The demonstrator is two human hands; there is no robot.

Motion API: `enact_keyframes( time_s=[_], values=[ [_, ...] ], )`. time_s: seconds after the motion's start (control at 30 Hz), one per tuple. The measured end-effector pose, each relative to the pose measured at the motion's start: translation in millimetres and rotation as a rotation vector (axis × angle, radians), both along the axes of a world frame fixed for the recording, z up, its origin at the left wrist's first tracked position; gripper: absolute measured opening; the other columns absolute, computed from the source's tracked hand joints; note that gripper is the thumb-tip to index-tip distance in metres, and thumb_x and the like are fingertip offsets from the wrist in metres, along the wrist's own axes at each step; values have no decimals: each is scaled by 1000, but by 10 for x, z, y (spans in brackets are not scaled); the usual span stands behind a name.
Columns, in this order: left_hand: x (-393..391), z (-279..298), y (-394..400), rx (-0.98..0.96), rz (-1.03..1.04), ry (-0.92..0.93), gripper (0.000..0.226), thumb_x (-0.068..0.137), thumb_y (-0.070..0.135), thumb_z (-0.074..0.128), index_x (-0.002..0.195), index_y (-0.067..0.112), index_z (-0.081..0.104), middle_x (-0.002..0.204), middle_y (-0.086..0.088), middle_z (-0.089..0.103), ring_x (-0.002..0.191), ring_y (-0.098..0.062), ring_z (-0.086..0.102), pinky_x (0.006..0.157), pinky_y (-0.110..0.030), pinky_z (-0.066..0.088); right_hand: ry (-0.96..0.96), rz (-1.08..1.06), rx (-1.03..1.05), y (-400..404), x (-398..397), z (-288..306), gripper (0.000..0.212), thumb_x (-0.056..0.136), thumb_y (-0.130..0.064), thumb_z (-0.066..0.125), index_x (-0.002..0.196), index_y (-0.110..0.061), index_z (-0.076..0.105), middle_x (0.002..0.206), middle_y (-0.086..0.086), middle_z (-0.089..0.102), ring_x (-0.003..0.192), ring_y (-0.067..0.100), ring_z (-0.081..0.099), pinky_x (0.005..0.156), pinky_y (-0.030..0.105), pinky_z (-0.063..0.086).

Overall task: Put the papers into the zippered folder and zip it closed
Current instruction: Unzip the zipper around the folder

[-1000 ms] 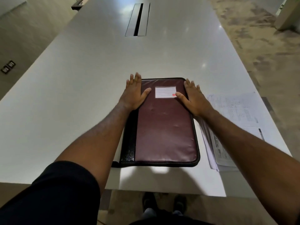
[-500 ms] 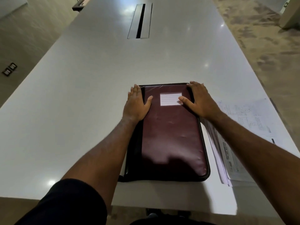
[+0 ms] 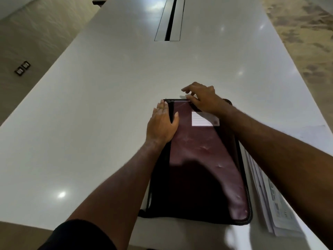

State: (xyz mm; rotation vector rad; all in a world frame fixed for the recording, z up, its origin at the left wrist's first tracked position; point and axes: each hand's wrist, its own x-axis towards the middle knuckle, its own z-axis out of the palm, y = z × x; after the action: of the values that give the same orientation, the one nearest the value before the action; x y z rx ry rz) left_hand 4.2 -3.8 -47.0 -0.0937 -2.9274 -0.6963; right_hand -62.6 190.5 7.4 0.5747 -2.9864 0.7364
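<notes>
Head | left hand (image 3: 161, 123) flat on folder (image 3: 203, 159) | right hand (image 3: 203, 100) fingering top edge | label (image 3: 204, 119) unreadable

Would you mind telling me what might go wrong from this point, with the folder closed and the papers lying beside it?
The papers lie outside the folder, near the table edge; the right forearm crossing above could brush them off. The right hand is at the folder's far edge, perhaps feeling for the zip pull; a tug might slide the folder, since the left hand only rests flat on its spine side.
</notes>
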Motion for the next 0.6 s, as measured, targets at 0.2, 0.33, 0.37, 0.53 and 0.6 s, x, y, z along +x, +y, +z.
enact_keyframes(
  time_s=[0.2, 0.33, 0.37, 0.53, 0.6],
  values=[
    [12, 21, -12, -19, -25, 15, 71, 105, 47, 44, 160, 3, 34, 167, -16, 33, 156, -26, 29, 125, -34, 23, -102, 169, 47, -317, -260, 48, 35, 105, -7, 53, 133, -22, 67, 131, 4, 62, 115, 24, 66, 103, 48, 50],
    [17, 19, 1, -32, -33, 8, 71, 105, 47, 44, 160, 4, 35, 167, -15, 34, 156, -27, 30, 125, -35, 24, -108, 263, 152, -460, -373, 55, 40, 102, -4, 53, 134, -24, 68, 129, 3, 67, 119, 21, 63, 101, 41, 52],
    [21, 19, -1, -29, -29, 8, 70, 105, 47, 44, 160, 5, 36, 166, -15, 35, 155, -28, 32, 124, -35, 25, -109, 288, 172, -490, -395, 65, 41, 101, -3, 54, 133, -25, 69, 129, 2, 68, 119, 21, 63, 100, 39, 52],
    [15, 14, 5, -16, -15, 6, 69, 104, 49, 45, 159, 7, 37, 165, -13, 38, 154, -28, 34, 122, -37, 29, -21, 403, 258, -561, -436, 126, 34, 97, -9, 64, 124, -26, 75, 116, -3, 69, 107, 15, 65, 91, 35, 56],
    [6, 7, 3, -14, -9, 6, 70, 104, 50, 44, 159, 8, 38, 165, -13, 39, 154, -27, 34, 122, -36, 29, -12, 410, 282, -582, -444, 150, 29, 97, -11, 65, 120, -25, 76, 115, -4, 69, 106, 15, 65, 90, 35, 56]
  ],
)
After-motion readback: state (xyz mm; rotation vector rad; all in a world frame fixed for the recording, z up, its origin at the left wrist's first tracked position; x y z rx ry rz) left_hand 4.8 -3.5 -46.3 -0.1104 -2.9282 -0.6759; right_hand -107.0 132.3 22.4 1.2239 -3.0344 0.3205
